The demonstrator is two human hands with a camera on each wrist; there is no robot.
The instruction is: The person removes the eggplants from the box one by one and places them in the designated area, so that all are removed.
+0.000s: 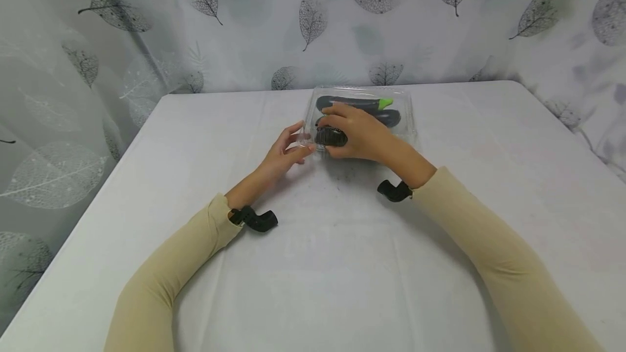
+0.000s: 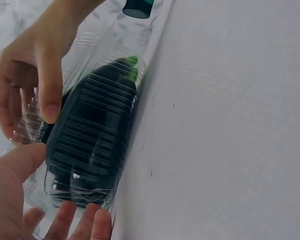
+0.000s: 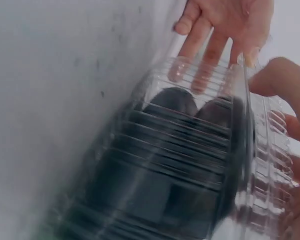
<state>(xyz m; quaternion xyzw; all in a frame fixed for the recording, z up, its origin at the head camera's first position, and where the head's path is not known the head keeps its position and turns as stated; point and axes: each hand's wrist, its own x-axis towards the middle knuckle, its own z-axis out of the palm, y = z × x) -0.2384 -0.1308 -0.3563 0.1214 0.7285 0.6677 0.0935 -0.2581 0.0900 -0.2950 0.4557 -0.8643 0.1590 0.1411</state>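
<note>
A clear plastic clamshell box with ribbed walls holds dark eggplants, lying lengthwise inside it. Green stem ends show through the wall in the left wrist view. My left hand holds the box's left end, thumb by the rim and fingers spread against the end wall. Over the top, my right hand grips the lid near its front left edge, thumb in front and fingers bent across the lid. The right wrist view shows those fingers behind the clear plastic. Part of the eggplants is hidden under the right hand.
The box stands near the back edge of a white-covered table. Behind hangs a leaf-print curtain. Dark wrist mounts stick out from both beige sleeves.
</note>
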